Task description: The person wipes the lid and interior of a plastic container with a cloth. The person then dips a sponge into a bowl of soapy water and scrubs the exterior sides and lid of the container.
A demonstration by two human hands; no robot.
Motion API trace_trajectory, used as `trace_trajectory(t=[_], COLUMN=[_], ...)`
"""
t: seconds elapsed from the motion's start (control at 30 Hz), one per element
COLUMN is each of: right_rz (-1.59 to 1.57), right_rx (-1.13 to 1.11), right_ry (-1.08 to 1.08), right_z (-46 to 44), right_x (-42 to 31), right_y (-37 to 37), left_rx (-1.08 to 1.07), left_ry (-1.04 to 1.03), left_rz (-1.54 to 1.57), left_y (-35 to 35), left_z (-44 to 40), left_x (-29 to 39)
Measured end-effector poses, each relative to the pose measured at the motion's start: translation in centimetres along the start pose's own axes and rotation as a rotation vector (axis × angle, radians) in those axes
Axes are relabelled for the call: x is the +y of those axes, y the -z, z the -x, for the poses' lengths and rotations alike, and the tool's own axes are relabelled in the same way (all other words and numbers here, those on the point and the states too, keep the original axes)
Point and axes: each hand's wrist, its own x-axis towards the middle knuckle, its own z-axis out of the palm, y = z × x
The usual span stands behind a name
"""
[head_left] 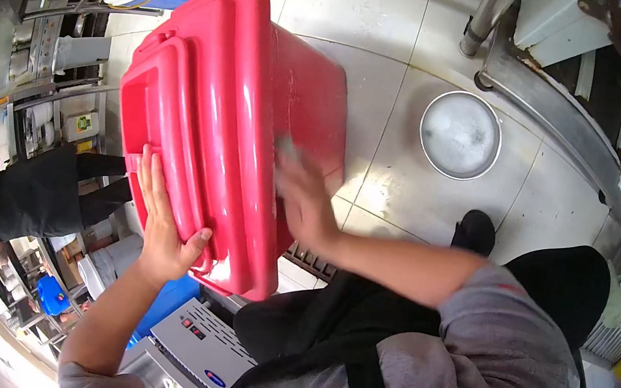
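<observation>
Large glossy pinkish-red plastic bin [312, 99], faintly scuffed along the side, amid pale floor tiles. Fitted over the mouth — a ridged lid [237, 104] of the same colour, stepped, with a recess near one edge. By the lid's rim — a small greyish item [285, 151], blurred.

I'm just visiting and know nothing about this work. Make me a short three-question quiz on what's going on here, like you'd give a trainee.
1. True or false: the round bowl stands on the floor.

2. What is the person's left hand touching?
A) the bowl
B) the red bin
C) the floor

3. In a word or two: which of the person's own hands looks blurred?

Key: 1. True. 2. B. 3. The right hand.
</observation>
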Motion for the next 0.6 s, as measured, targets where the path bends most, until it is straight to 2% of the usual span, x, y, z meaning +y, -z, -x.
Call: trace_trajectory(t=[0.03, 0.1, 0.2, 0.23, 0.27, 0.3, 0.33, 0.4, 0.47, 0.53, 0.6], right_rz=[0.041, -0.088, -0.014, 0.062, 0.014, -0.233, -0.238, 0.012, 0.016, -0.026, -0.051], right_rx=[0.114, 0.225, 0.110, 0.071, -0.032, -0.192, -0.194, 0.055, 0.164, 0.101, 0.089], right_ry=[0.044, -0.030, -0.117, -0.045, 0.026, -0.132, -0.136, 0.209, 0.055, 0.116, 0.080], right_z=[-3.9, -12.4, -8.6, -3.9, -0.1, 1.3, 0.8, -3.1, -11.9, -18.1, -14.2], right_x=[1.8, 4.4, 2.3, 1.3, 0.7, -0.6, 0.2, 3.1, 4.5, 5.8, 5.6], right_y=[-0.8, -1.4, -1.4, -1.6, -1.0, -0.1, -0.5, -1.2, -2.3, -1.9, -2.7], left_rx=[-0.014, -0.016, -0.018, -0.018, -0.010, -0.007, -0.010, -0.010, 0.008, 0.018, 0.054], left_ry=[-0.016, -0.051, -0.079, -0.078, -0.074, -0.084, -0.080, -0.077, -0.081, -0.085, -0.030], left_rz=[0.005, -0.003, -0.001, -0.001, -0.004, -0.014, -0.015, -0.017, -0.028, -0.037, 0.006], left_y=[0.1, 0.0, 0.0, 0.0, -0.1, -0.1, -0.1, -0.1, -0.1, -0.2, -0.2], left_z=[0.0, -0.2, -0.6, -0.6, -0.7, -0.7, -0.6, -0.7, -0.8, -1.0, -1.5], left_x=[-0.3, -0.7, -1.4, -1.4, -1.6, -1.6, -1.6, -1.5, -1.6, -1.7, -2.0])
